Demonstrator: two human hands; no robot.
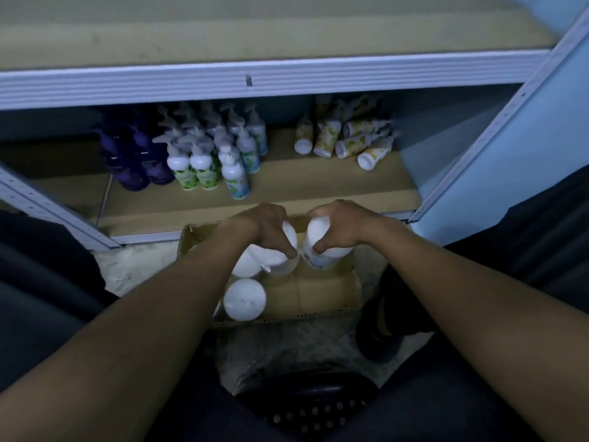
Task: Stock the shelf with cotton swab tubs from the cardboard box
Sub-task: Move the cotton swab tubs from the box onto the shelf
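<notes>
An open cardboard box [325, 291] sits on the floor in front of the low shelf [318, 189]. White round cotton swab tubs stand in its left half; one tub [244, 299] is nearest me, another [247, 266] behind it. My left hand [264, 224] grips a white tub [280, 250] at the box's far side. My right hand [341, 226] grips a second white tub [322, 250] beside it. Both held tubs are still within the box mouth, almost touching each other.
On the shelf stand purple bottles [134, 157] at left, white pump bottles [207, 148] in the middle, and toppled yellow-print bottles [347, 138] at right. Bare shelf board lies in front of them. A metal upright [497, 122] rises at right. A dark perforated stool [312, 406] is below me.
</notes>
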